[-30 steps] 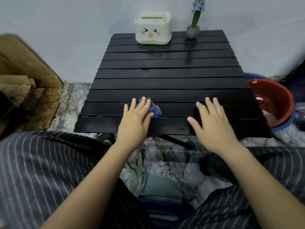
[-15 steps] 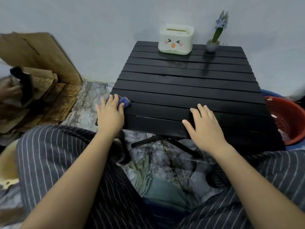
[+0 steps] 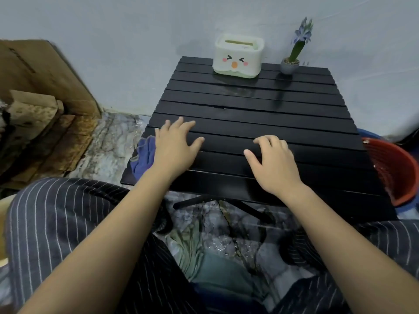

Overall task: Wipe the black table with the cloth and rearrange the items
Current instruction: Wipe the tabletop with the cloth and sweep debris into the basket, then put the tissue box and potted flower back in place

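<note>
Since half a second ago your left hand [image 3: 174,147] has come off the cloth [image 3: 143,155] and moved inward onto the slats, fingers spread flat, gripping nothing; the cloth now lies bunched at the near-left corner of the black table [image 3: 260,114], just beside the left wrist, partly hanging toward the edge; your right hand [image 3: 273,165] rests on the near slats with fingers lightly bent, also holding nothing; judging from that, wiping looks paused or done and the rearranging is next; the tissue box [image 3: 238,57] and small flower pot [image 3: 289,64] stand at the far edge, near each other but apart, both upright; if you resume wiping, take the cloth with a full palm, not fingertips, and stroke along the slats so it doesn't snag in the gaps; push the cloth inward first, else it probably slides off the corner; for the rearranging, lift the pot by its base, not the stem, it looks top-heavy; the red basket [image 3: 394,168] sits just beside the right edge, so keep sweeps short on that side.
</note>
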`<state>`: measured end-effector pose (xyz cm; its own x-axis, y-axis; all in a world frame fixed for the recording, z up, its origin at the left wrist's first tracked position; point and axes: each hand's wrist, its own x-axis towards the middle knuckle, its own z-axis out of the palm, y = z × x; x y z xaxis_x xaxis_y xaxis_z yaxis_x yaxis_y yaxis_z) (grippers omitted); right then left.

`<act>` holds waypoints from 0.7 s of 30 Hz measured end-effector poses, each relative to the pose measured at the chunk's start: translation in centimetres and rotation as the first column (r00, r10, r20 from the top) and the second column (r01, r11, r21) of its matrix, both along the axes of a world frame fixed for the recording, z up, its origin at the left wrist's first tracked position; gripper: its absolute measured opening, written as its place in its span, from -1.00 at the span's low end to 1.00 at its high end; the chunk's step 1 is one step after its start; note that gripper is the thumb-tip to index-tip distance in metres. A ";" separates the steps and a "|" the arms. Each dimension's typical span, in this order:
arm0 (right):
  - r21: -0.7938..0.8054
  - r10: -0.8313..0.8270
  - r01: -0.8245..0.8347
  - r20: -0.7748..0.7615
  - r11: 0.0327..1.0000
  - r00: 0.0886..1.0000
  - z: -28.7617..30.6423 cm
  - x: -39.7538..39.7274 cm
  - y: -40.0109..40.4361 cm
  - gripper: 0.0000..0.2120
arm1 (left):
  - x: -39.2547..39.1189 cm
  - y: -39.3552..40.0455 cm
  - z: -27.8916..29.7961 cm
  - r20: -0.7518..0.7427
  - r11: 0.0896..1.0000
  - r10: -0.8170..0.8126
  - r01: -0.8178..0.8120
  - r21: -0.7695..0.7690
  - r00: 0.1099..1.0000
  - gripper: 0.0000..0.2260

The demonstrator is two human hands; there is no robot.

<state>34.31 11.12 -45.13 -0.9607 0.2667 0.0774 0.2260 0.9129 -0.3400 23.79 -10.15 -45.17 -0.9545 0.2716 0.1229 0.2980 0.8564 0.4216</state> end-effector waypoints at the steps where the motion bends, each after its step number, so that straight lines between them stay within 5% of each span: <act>1: -0.018 -0.003 0.002 -0.008 1.000 1.000 0.0 -0.9 0.0 -0.58 | -0.4 1.0 0.0 0.007 0.998 -0.049 0.049 0.028 0.999 -0.52; 13: -0.084 -0.026 0.016 -0.128 0.996 0.991 0.7 -15.4 4.9 -0.59 | -14.5 7.8 -0.2 -0.053 0.962 -0.212 0.218 0.167 0.976 -0.47; 21: -0.405 -0.118 -0.021 -0.316 0.914 0.941 0.6 -26.4 8.9 -0.28 | -26.7 9.9 -0.9 -0.012 0.943 -0.204 0.200 0.264 0.979 -0.22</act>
<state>7.90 20.06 -44.55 -0.8840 0.3872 0.2621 0.0788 0.6760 -0.7327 -2.96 -0.27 -46.11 -0.8851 0.4193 0.2019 0.4453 0.6370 0.6292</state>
